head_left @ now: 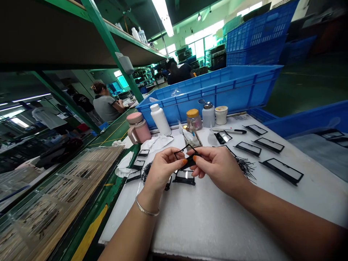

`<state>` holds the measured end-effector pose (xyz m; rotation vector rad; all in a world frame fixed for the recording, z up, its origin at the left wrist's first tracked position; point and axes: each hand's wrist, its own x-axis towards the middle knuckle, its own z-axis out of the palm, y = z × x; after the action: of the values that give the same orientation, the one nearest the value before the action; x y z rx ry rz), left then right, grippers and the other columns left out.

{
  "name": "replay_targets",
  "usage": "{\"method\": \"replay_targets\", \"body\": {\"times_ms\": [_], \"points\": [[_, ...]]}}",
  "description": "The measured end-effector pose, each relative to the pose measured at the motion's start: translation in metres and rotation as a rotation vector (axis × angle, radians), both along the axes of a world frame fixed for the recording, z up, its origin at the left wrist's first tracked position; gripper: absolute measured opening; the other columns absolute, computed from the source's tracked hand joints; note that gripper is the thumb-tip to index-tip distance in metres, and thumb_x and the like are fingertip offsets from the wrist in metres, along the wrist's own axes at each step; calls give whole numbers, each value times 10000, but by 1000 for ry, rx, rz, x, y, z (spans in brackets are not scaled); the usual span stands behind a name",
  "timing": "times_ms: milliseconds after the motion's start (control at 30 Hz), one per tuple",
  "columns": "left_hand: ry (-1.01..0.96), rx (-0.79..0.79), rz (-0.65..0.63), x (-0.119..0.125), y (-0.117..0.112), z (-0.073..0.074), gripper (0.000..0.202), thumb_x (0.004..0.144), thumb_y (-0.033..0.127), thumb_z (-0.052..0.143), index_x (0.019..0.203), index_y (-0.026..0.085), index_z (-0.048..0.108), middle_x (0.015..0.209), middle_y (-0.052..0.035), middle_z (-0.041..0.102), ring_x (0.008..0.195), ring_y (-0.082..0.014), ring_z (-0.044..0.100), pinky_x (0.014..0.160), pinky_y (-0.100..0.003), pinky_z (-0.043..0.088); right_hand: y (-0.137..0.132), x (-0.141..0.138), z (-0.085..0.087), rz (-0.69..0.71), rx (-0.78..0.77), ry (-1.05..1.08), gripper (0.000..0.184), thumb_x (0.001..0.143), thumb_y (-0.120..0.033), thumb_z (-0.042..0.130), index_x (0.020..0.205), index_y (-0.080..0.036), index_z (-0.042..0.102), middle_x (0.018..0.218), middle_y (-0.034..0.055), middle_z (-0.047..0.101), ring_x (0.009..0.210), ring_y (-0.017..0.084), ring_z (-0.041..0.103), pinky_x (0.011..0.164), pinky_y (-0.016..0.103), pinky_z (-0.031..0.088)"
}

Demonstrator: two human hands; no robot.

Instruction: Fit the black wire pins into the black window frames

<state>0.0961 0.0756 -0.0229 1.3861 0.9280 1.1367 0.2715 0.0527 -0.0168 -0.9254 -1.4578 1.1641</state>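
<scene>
Between my two hands, above the white tabletop, is a small black rectangular frame with an open middle. My left hand pinches its left side, thumb in front. On the opposite side, my right hand grips it with thumb and fingers. Just below lies another black frame. A pile of thin black strips shows behind my right hand, and a similar bundle is partly hidden by my left. Several black frames, such as this one, lie to the right, with smaller ones at left.
A pink mug, a white bottle, a yellow-lidded jar and a pump dispenser stand along the back. Behind them is a large blue crate. Clear compartment trays lie left. A co-worker sits farther off.
</scene>
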Motion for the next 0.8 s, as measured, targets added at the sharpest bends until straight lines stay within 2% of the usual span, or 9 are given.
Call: {"method": "replay_targets", "body": {"times_ms": [200,367,567,800], "points": [[-36,21,-19,-1,1,-2,232,732,210,779,907,129,649,795,-24,639,687,-93,573,619,-174,449,4,1,-1,29,-75,71,190,831,-182,553,926,-96,693,607,37,667,582,165,683,486,160,536],[-52,-92,-31,-7,1,2,373,751,280,775,1075,149,644,871,-48,665,716,-113,612,668,-218,521,11,5,-1,17,-223,206,288,808,-230,601,1034,-68,677,700,97,702,594,164,687,484,148,536],[-51,-88,5,-11,1,5,363,758,344,763,1032,120,681,904,-79,666,793,-149,625,669,-225,541,16,8,-4,43,-299,284,291,780,-254,678,1017,-86,691,732,111,702,597,155,681,485,133,524],[-37,-25,53,-10,1,2,271,771,326,743,943,120,711,843,-67,677,721,-128,616,633,-206,518,16,7,-9,35,-297,269,315,782,-278,715,1038,-95,694,763,114,703,608,160,680,489,143,528]]}}
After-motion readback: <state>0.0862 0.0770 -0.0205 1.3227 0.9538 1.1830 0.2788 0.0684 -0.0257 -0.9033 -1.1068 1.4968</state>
